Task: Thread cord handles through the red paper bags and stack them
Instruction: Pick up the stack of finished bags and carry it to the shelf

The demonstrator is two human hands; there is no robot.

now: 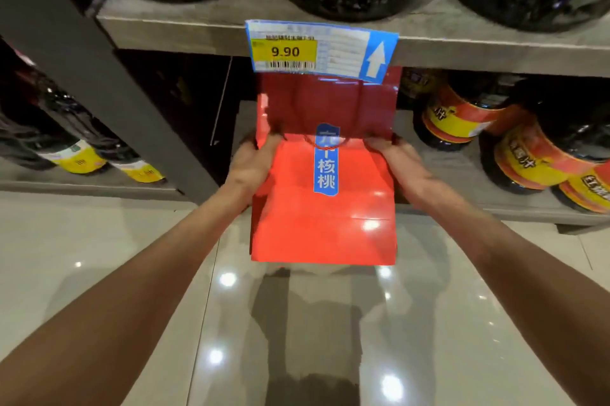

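Note:
A flat red paper bag (pixel 323 224) with a blue label strip hangs in front of me, its mouth pulled apart so the darker far panel stands up behind. My left hand (pixel 251 161) pinches the bag's top left edge. My right hand (pixel 392 158) pinches the top right edge. A red cord handle (pixel 325 144) loops across the near panel just under the rim. The bag's upper part reaches into the lower shelf opening.
A grey shelf edge (pixel 171 32) carries a blue and yellow price tag (pixel 317 50) right above the bag. Dark bottles (pixel 488 121) with red and yellow labels lie on the lower shelf at right, more at left. Glossy floor tiles (pixel 297 339) lie below.

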